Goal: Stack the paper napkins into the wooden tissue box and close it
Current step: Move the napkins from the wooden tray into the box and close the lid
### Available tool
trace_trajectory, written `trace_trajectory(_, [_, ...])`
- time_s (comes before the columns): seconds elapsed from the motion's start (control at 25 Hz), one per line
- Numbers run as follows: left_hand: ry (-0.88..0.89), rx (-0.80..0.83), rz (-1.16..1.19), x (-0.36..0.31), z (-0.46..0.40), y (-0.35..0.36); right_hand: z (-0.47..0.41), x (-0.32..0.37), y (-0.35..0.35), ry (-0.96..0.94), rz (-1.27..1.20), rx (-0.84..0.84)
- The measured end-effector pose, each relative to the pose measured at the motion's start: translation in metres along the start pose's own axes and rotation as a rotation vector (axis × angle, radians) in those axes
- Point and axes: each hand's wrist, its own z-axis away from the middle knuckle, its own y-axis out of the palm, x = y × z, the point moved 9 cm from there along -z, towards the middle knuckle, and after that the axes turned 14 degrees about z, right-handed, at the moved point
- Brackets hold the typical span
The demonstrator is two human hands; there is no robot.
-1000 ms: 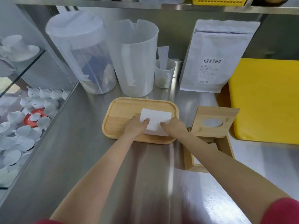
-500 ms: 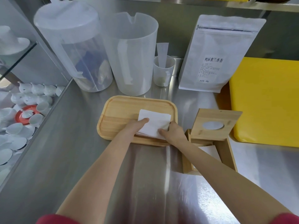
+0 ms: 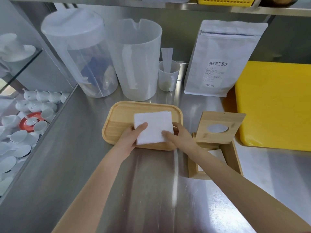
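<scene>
the napkin stack in the grip is soft matt white paper. under it lies a smooth pale wooden tray, just right of the grip an unvarnished wooden tissue box with raised lid. the counter below is brushed glossy steel. beyond, frosted translucent plastic jugs, a matt paper-like pouch, a smooth yellow plastic board.

Napkin stack: white, square, several sheets thick, edges roughly flush, sitting slightly rotated over the near-right part of a wooden tray. Wooden tissue box: light wood, open-topped, sitting on the steel counter just right of the stack. White paper is showing inside it. Box lid: flat wooden panel with an oval cutout, standing tilted up at the box's far edge, not closing it.
</scene>
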Motion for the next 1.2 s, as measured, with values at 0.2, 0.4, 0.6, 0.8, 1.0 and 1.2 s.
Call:
trace_trajectory(0.2, [0.003,0.174,0.064,-0.007,0.043,0.020,0.030,-0.008,0.002,0.022,-0.321,0.230])
trace_trajectory(0.4, [0.009,0.231,-0.017,0.001,0.075,0.044,0.068,-0.011,-0.014,-0.081,-0.477,0.277])
trace_trajectory(0.6, [0.005,0.294,0.057,0.018,0.100,0.065,0.097,-0.030,-0.020,-0.127,-0.525,0.304])
trace_trajectory(0.8, [-0.011,0.332,0.159,0.033,0.115,0.078,0.113,-0.033,-0.020,-0.151,-0.614,0.363])
trace_trajectory(1.0, [-0.015,0.258,0.074,0.040,0.115,0.081,0.113,-0.050,-0.037,-0.079,-0.465,0.202])
trace_trajectory(1.2, [0.027,0.131,-0.145,0.044,0.110,0.083,0.117,-0.066,-0.045,0.017,-0.396,0.145])
